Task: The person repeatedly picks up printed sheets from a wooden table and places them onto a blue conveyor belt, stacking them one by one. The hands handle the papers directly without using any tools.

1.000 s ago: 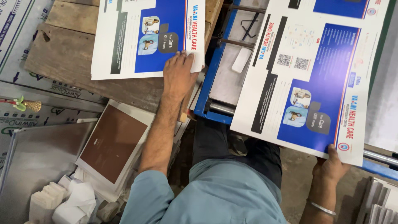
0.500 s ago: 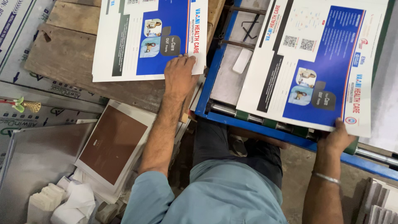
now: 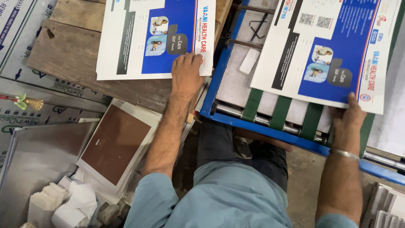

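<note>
Evidently to keep the stack (image 3: 143, 38) from sliding on the wooden worktop (image 3: 71, 55), the left hand (image 3: 187, 74) lies flat on its corner, while the right hand (image 3: 348, 118) pinches a printed sheet (image 3: 333, 46) over the blue machine (image 3: 219, 80).

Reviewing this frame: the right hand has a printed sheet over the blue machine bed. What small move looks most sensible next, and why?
Probably slide the printed sheet a little further onto the machine bed and let it lie flat. The right hand grips only its near edge, and that edge overhangs the green belts. The left hand rests flat on the stack of sheets on the wooden board.
</note>
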